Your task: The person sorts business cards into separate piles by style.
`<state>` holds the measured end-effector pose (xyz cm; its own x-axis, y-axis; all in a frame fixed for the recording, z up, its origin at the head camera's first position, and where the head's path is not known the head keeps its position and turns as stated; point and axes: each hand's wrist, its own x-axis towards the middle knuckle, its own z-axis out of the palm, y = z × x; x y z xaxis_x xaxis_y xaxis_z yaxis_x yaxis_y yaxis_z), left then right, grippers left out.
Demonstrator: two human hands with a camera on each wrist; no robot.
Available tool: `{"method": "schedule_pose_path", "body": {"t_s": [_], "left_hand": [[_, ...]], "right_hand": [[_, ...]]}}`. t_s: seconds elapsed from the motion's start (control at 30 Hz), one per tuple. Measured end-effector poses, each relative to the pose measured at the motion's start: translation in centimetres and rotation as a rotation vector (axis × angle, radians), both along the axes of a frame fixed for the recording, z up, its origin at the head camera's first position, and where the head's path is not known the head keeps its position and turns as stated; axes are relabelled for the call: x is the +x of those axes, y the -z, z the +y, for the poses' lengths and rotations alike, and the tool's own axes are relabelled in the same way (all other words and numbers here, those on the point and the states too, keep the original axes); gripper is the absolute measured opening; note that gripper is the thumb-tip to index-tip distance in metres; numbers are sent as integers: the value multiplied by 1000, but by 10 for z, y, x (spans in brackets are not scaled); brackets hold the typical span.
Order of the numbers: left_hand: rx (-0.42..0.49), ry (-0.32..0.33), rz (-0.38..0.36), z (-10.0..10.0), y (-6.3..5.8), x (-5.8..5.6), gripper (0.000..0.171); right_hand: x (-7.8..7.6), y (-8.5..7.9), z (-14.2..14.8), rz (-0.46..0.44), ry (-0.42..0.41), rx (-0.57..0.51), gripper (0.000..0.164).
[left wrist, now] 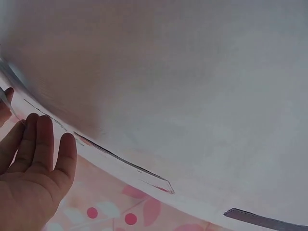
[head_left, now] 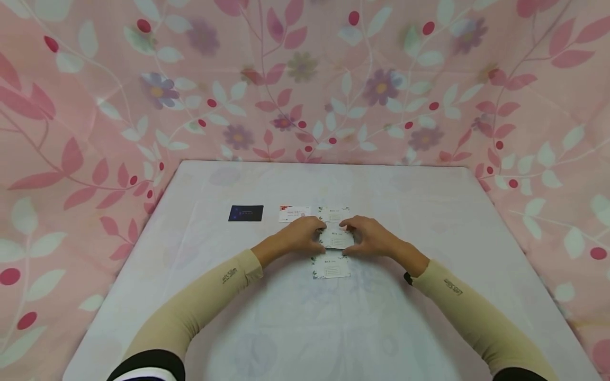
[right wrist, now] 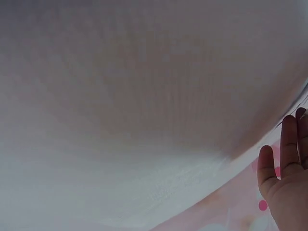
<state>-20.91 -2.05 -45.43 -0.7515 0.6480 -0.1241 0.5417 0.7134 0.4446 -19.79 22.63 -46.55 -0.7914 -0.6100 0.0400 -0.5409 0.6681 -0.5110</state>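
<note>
Between my two hands a white business card with green leaf corners (head_left: 336,237) is held by its left and right edges. My left hand (head_left: 304,234) pinches the left side, and my right hand (head_left: 373,236) the right side. Just beyond it lies a similar leaf-patterned card (head_left: 334,214), and closer to me lies another one (head_left: 331,267). In the left wrist view the left hand (left wrist: 36,168) shows its palm, with a sliver of card at its fingertips. The right wrist view shows the right hand (right wrist: 288,168) at the edge, its pinch mostly out of frame.
Left of the back leaf card lies a white card with red flowers (head_left: 294,213), partly behind my left hand. Farther left is a dark blue card (head_left: 245,213). A white cloth covers the table (head_left: 257,323), and a pink floral curtain (head_left: 305,79) surrounds its back and sides.
</note>
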Motion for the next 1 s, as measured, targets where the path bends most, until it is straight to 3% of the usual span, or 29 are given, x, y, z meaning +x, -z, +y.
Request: {"method": "schedule_pose_path", "body": {"t_s": [0.17,0.43,0.67,0.87,1.0], "left_hand": [[24,-3,5,-4,2,-3,67],[45,109,69,-7,4,-6,43],[73,127,86,-5,7,-7,42],[48,81,105,-5,5,-9,44],[61,116,103,-3,4,-13,42]], "right_hand": [[2,0,0,63,-29,1,52],[4,-1,2,93,-50,-38,44],[3,2,7,64,-31,-106,42],[0,-1,8,76,-37,-114,42],[-2,-4,8,81,-31,-98,42]]}}
